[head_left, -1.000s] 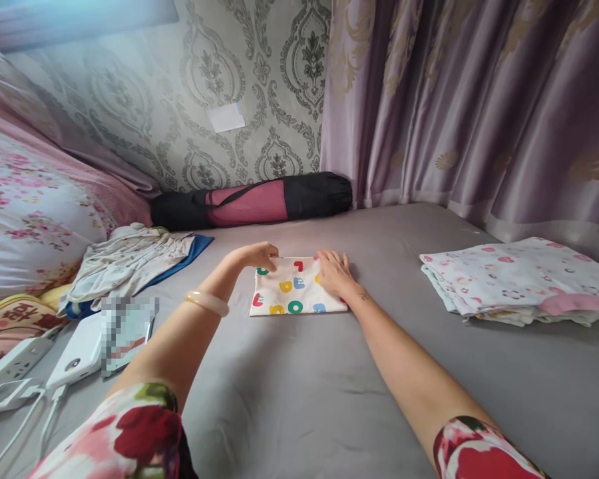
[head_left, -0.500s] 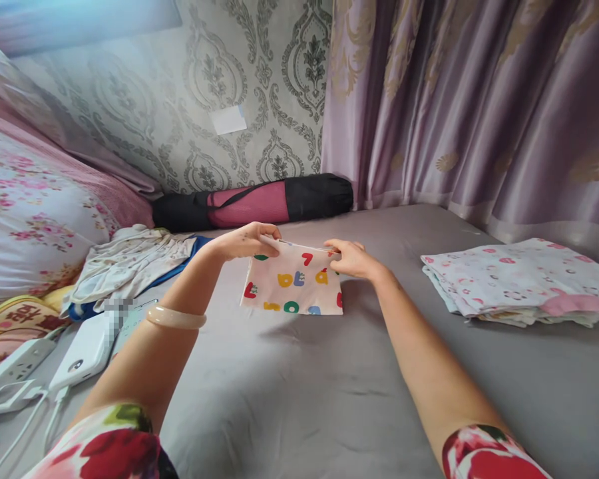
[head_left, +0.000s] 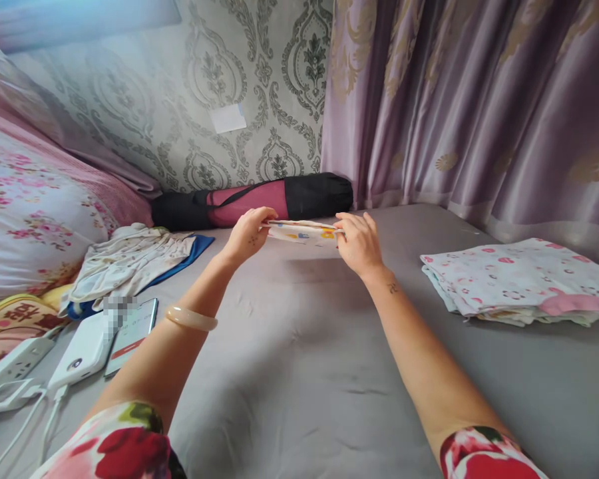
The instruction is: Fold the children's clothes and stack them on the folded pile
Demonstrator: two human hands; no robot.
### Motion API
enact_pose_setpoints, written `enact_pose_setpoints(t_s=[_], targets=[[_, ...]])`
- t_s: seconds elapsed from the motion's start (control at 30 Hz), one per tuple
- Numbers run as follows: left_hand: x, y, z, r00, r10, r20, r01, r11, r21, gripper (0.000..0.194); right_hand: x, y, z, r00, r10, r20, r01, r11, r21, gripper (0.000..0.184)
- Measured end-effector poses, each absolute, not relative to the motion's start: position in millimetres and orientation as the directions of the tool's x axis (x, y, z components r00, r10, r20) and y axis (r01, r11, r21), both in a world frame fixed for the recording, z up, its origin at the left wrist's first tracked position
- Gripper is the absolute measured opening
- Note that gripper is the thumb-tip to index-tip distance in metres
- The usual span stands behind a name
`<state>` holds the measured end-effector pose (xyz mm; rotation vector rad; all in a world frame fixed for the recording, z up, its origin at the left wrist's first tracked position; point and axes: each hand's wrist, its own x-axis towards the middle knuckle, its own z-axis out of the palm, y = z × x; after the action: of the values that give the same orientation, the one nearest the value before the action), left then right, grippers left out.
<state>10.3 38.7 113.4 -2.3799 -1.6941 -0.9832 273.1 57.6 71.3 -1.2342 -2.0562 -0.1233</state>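
Note:
A folded white cloth [head_left: 303, 233] printed with colourful letters is held up off the bed between my two hands. My left hand [head_left: 252, 233] pinches its left end, fingers closed over the edge. At the right end, my right hand [head_left: 358, 241] grips the cloth between thumb and fingers. The cloth is seen nearly edge-on, so most of its printed face is hidden. A shadow falls on the grey bed sheet [head_left: 299, 372] below it.
To the right lies a stack of folded patterned cloths [head_left: 519, 276]. Crumpled clothes [head_left: 134, 259], a phone [head_left: 132, 336], a white power bank [head_left: 82, 352] and a power strip [head_left: 17, 362] with cables lie left. A black and pink roll bag [head_left: 252, 199] rests against the wall.
The cloth has risen and tilted from hanging with its printed face showing to nearly edge-on. Both hands have moved up and away, and more of the phone shows.

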Motion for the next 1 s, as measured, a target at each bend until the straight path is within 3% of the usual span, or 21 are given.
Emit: enact_pose_setpoints(t_s=[0.13,0.27,0.37,0.53,0.67,0.8,0.9,1.0], targets=[[5.5,29.2,87.6,0.351,0.821,0.45,0.904,-0.423,0.067,0.045,274.7,56.7,64.4,-0.449,0.78,0.435,0.779,0.58,-0.236,0.028],[0.4,9.1,63.8,0.426,0.853,0.302,0.892,-0.451,0.013,0.049,281.1,51.7,67.2,-0.525,0.838,0.146,0.771,0.542,-0.335,0.024],[-2.0,-4.3,50.9,0.474,0.853,0.217,0.867,-0.495,0.052,0.053,283.0,51.1,66.7,-0.581,0.814,0.007,0.743,0.534,-0.402,0.022],[-4.6,-16.1,30.6,0.518,0.839,0.168,0.832,-0.539,0.126,0.059,277.4,53.6,58.2,-0.648,0.737,-0.192,0.737,0.543,-0.403,0.022],[-7.7,-20.8,15.8,0.52,0.848,0.106,0.833,-0.53,0.158,0.062,274.1,51.7,55.5,-0.65,0.716,-0.256,0.745,0.533,-0.4,0.025],[-10.2,-26.7,16.4,0.494,0.869,0.011,0.846,-0.484,0.223,0.066,278.7,52.3,56.6,-0.693,0.624,-0.362,0.712,0.511,-0.482,0.016],[-8.2,-30.8,34.3,0.483,0.866,-0.133,0.853,-0.43,0.296,0.061,279.9,55.4,55.2,-0.698,0.616,-0.364,0.705,0.501,-0.503,0.029],[-0.6,-30.8,55.0,0.46,0.845,-0.273,0.855,-0.337,0.395,0.038,270.7,57.4,49.1,-0.632,0.74,-0.23,0.743,0.494,-0.451,0.039]])
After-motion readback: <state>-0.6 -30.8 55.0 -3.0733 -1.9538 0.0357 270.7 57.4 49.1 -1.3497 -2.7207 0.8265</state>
